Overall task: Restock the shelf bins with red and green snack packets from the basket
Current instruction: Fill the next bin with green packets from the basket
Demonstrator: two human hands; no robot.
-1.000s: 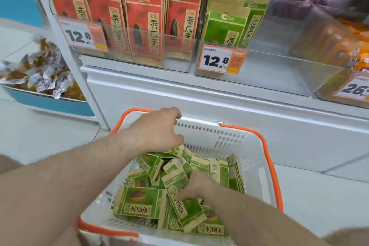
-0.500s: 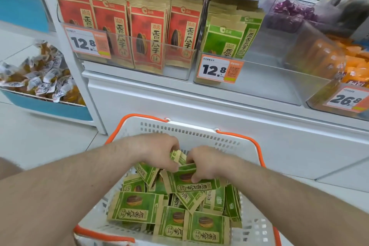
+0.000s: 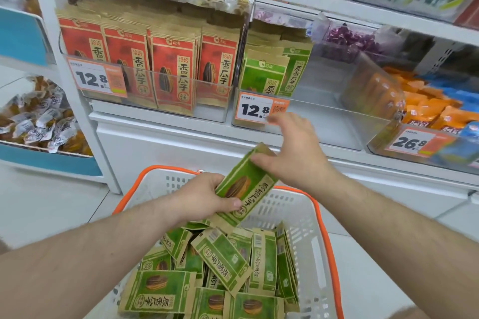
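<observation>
Lying nearest, a heap of green packets (image 3: 207, 290) fills the white basket (image 3: 308, 215), some flat and face up, others standing on edge against its right wall; the orange handle (image 3: 325, 230) runs along the rim. Above the heap, the left hand (image 3: 204, 199) grips a small stack of green packets (image 3: 246, 184) by its lower end, thumb curled over the printed face and fingers wrapped behind, so the stack slants up to the right. The right hand (image 3: 295, 153) hovers at the stack's upper end with fingers spread and fairly straight; its thumb tip touches the top corner, but whether it pinches the stack cannot be told.

Beyond the hands stands the white shelf base (image 3: 160, 145). On the shelf, the left clear bin (image 3: 212, 111) is packed with upright red packets (image 3: 173, 70) in several rows and carries a 12.8 price tag (image 3: 97, 80). The next clear bin (image 3: 337, 122) holds only a few upright green packets on the shelf (image 3: 269, 72) at its left side, behind a second 12.8 tag (image 3: 259, 109). Farther right sits a bin of orange packets (image 3: 427, 114) with a 26.8 tag (image 3: 412, 142). Off to the left, a blue tray (image 3: 51, 160) holds small wrapped sweets (image 3: 39, 119).
</observation>
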